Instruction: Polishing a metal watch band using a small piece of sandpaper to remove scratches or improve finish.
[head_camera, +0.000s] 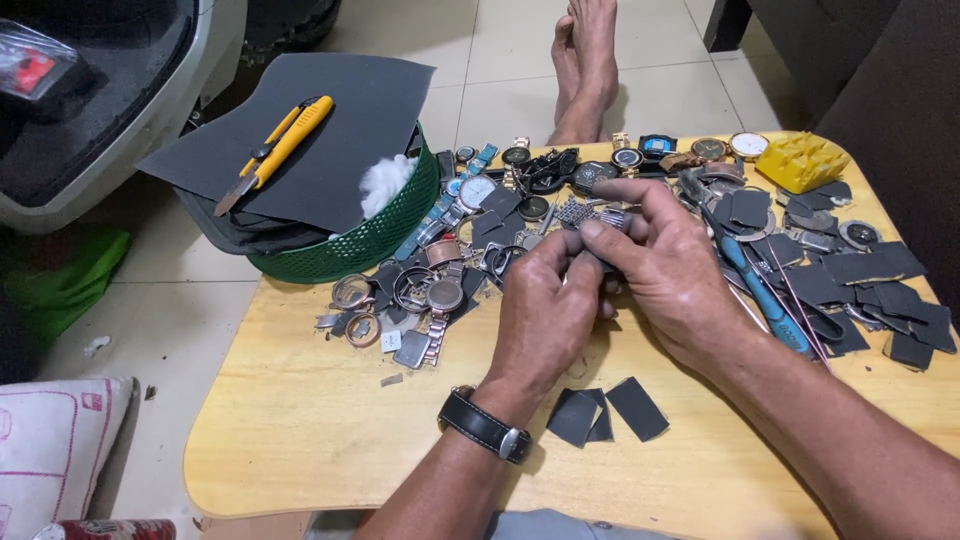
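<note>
Over the middle of a low wooden table (300, 440), my left hand (545, 310) and my right hand (665, 260) meet and pinch a small metal watch part (610, 220) between their fingertips. My left wrist wears a black-strapped watch (485, 425). Behind the hands lies a heap of watch cases, rings and metal bands (440, 280). Three dark sandpaper pieces (605, 410) lie on the table just below my hands.
A green basket (370, 240) at the table's back left holds cotton, covered by a dark sheet with a yellow utility knife (275, 150). Blue-handled pliers (760, 290) and more dark sandpaper scraps (860, 280) lie right. A yellow block (800, 160) sits far right. Bare feet (585, 60) rest beyond.
</note>
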